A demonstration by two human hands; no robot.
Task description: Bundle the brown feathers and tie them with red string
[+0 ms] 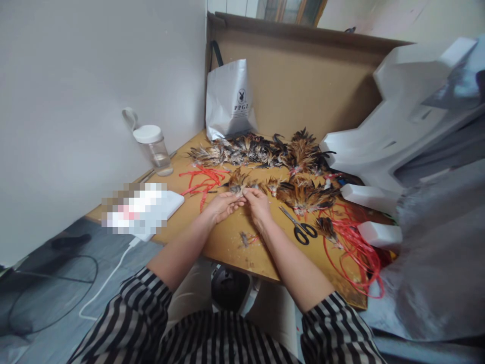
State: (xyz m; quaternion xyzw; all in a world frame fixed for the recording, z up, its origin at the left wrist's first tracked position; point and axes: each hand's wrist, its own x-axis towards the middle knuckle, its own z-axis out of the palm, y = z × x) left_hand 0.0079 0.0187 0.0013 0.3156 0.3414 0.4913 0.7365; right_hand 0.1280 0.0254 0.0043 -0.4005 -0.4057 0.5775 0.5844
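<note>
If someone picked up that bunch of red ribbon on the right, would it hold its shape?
Probably not: the red ribbon lies in loose loops, suggesting it would sag. Its strands look thin, so it's likely light. They cross repeatedly and might snag.

Bare wood on the table (225, 247) at the near middle, broken by a small feather scrap (244, 239)! Scissors (299, 228) and looped red strands (358, 247) crowd the right; the feather row (250, 150) blocks the back, white bottle (154, 150) back left.
</note>
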